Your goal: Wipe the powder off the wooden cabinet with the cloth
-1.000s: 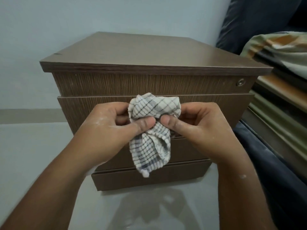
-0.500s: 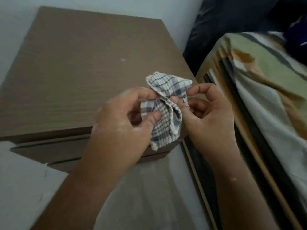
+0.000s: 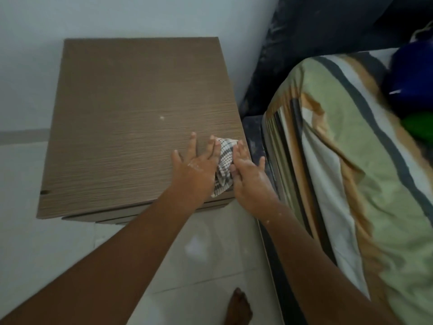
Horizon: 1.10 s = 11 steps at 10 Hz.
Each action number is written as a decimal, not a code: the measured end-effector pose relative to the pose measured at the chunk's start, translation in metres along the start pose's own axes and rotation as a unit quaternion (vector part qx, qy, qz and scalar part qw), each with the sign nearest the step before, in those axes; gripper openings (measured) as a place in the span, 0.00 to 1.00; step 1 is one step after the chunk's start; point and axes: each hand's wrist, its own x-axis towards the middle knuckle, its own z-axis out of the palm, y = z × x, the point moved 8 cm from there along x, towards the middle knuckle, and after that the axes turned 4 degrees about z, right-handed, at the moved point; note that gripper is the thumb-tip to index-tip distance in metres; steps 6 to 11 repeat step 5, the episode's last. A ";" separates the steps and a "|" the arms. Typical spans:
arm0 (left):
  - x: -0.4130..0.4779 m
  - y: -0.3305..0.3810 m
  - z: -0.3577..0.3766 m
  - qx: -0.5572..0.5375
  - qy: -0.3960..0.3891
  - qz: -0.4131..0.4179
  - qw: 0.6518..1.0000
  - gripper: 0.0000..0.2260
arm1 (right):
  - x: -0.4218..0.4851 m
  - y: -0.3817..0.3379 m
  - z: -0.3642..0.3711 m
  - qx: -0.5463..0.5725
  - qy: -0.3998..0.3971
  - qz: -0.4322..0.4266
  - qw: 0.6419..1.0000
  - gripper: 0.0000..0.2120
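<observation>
Both hands flat, fingers spread: left hand (image 3: 199,164) and right hand (image 3: 249,174) pressing checked white-grey cloth (image 3: 223,166) on brown wooden cabinet (image 3: 131,127) top, near right front corner.

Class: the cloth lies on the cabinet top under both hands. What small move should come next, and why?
Probably slide the cloth away from the near right corner toward the white speck, since that powder remains on the cabinet and the left hand and right hand lie open on the cloth.
</observation>
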 end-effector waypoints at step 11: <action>-0.070 -0.047 -0.077 -0.002 0.215 -0.046 0.975 0.35 | -0.011 -0.050 -0.093 0.110 0.100 0.004 0.989 0.30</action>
